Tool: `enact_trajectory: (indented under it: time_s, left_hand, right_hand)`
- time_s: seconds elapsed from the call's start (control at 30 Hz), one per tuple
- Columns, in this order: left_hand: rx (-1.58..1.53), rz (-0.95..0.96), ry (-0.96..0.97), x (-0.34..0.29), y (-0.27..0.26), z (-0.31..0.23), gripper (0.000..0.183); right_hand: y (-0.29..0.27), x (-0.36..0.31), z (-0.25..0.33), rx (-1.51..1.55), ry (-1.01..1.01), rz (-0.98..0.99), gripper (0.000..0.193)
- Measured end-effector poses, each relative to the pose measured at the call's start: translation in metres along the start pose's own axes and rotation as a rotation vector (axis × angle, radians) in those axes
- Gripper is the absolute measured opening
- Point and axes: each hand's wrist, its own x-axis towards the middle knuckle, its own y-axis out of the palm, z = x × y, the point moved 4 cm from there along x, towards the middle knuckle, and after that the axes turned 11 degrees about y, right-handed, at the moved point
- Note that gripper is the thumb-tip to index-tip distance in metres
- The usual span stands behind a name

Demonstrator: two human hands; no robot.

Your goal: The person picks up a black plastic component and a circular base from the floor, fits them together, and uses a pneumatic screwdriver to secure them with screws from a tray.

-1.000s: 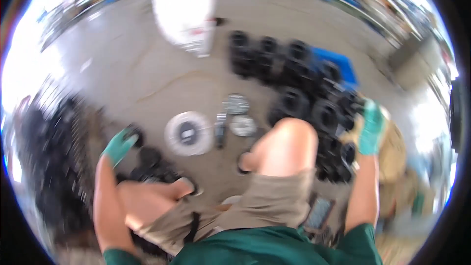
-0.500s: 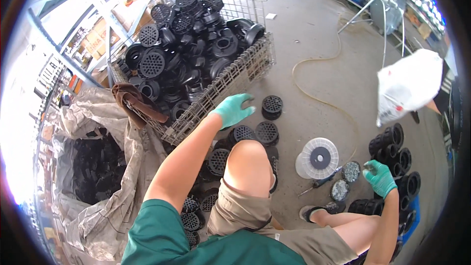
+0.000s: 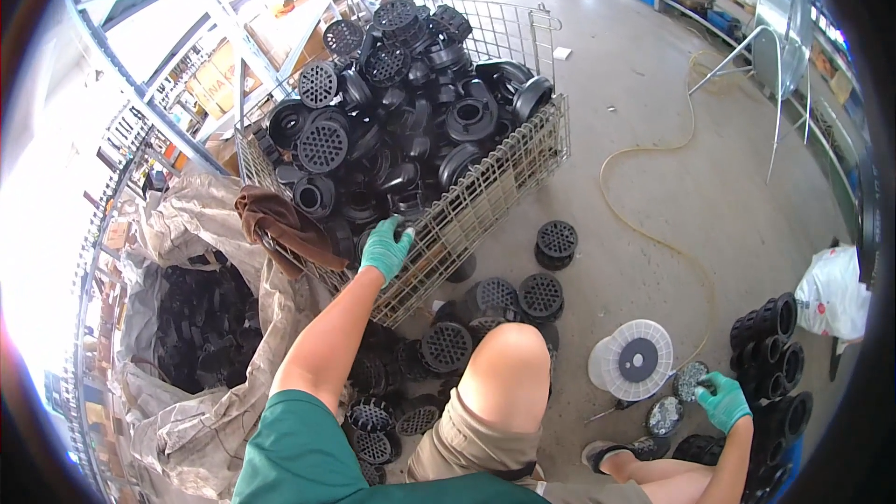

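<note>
My left hand [image 3: 385,250], in a green glove, reaches over the near rim of a wire basket [image 3: 504,189] heaped with black plastic fittings [image 3: 471,118]. Its thumb and fingers are apart beside the black parts just inside the rim; whether they touch one is unclear. My right hand [image 3: 724,402], also gloved in green, is at the edge of a round tin of small metal pieces [image 3: 691,381]. Its fingers are curled together, and anything between them is too small to make out. A second tin [image 3: 665,416] of similar pieces stands beside it.
Black round grates [image 3: 446,346] stand in stacks by my knee. A white spool [image 3: 631,360] sits on the floor, with a hose [image 3: 644,232] running behind it. Ribbed black fittings [image 3: 765,336] and a white bag [image 3: 833,292] are at right. A large open sack [image 3: 210,317] holds black parts.
My view has turned left. My left hand has moved from above the floor grates to the basket's near rim. My right hand has come to the tin. The white bag is lower and farther right.
</note>
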Motion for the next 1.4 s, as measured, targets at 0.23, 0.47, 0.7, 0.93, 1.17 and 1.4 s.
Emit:
enact_trajectory:
  time_s: [0.23, 0.47, 0.7, 0.93, 1.17, 1.4]
  left_hand:
    - [-0.175, -0.103, -0.074, 0.069, -0.032, 0.001, 0.042]
    - [0.343, -0.105, 0.043, 0.206, -0.072, 0.038, 0.057]
    - [0.549, 0.169, -0.227, 0.252, -0.029, 0.105, 0.073]
    - [0.655, 0.245, -0.261, 0.246, -0.026, 0.097, 0.060]
    - [0.717, 0.223, -0.197, 0.234, -0.028, 0.066, 0.069]
    - [0.865, 0.320, -0.052, 0.286, -0.060, 0.007, 0.051]
  right_hand:
    - [0.004, 0.008, -0.026, -0.013, 0.166, 0.050, 0.032]
    - [0.001, -0.002, -0.074, -0.089, 0.254, 0.000, 0.029]
    - [-0.003, -0.004, -0.087, 0.024, 0.422, 0.014, 0.028]
    - [-0.001, -0.012, -0.100, 0.026, 0.429, 0.013, 0.027]
    - [0.004, -0.003, -0.089, -0.014, 0.385, 0.000, 0.026]
    - [0.001, 0.006, -0.076, -0.018, 0.382, -0.027, 0.025]
